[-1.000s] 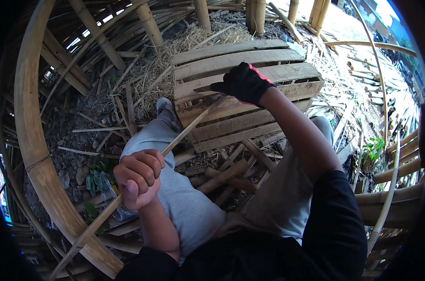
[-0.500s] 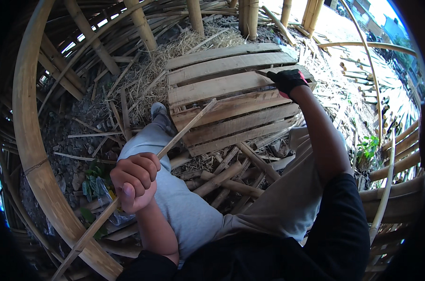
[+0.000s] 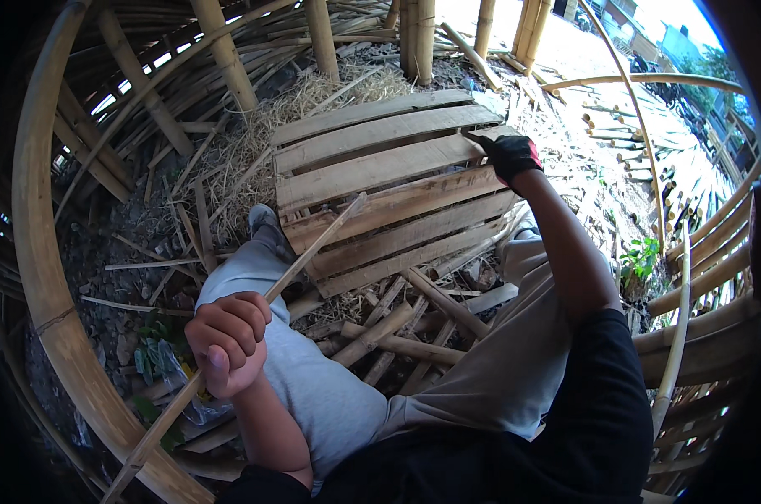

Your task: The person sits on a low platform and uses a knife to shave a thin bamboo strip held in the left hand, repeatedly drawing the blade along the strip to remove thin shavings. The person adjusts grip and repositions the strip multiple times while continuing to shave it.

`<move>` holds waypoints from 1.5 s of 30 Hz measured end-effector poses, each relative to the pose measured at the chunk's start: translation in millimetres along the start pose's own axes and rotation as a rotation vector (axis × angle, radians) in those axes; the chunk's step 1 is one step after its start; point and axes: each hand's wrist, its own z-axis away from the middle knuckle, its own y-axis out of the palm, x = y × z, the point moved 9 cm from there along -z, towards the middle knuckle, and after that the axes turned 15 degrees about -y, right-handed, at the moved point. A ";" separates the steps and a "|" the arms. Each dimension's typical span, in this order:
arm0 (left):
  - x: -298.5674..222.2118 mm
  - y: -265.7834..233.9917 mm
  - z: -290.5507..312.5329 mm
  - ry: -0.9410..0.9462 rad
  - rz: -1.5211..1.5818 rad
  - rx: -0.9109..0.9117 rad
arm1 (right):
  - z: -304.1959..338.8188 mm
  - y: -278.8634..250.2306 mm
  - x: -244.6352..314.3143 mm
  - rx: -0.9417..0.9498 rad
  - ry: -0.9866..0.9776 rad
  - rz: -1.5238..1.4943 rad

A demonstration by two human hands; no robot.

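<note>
My left hand (image 3: 227, 343), bare, is closed round a long thin bamboo strip (image 3: 313, 250). The strip slants from the lower left up to the slatted wooden crate (image 3: 380, 175), and its upper end overlaps the crate's front edge in this view. At the crate's far right corner is my right hand (image 3: 515, 160), in a black and red glove. Its fingers are curled, and a narrow dark tip points left from them over the top slats. Whether that tip is a finger or part of a held tool, I cannot make out.
Cut bamboo pieces (image 3: 414, 332) litter the ground between my legs. A thick curved bamboo pole (image 3: 49, 252) rises at the left. Straw-like shavings (image 3: 254, 139) lie behind the crate, near upright bamboo posts (image 3: 321, 42). A small green plant (image 3: 640, 259) grows at the right.
The whole view has shifted, so most things sit further left. My right hand has turned slightly at the crate's corner, and the brown pointed piece beside it shows less. My left hand keeps its grip.
</note>
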 end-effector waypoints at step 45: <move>26.2 34.7 1.1 -0.067 -0.004 -0.027 | 63.4 -161.6 248.8 -0.750 -0.585 -0.809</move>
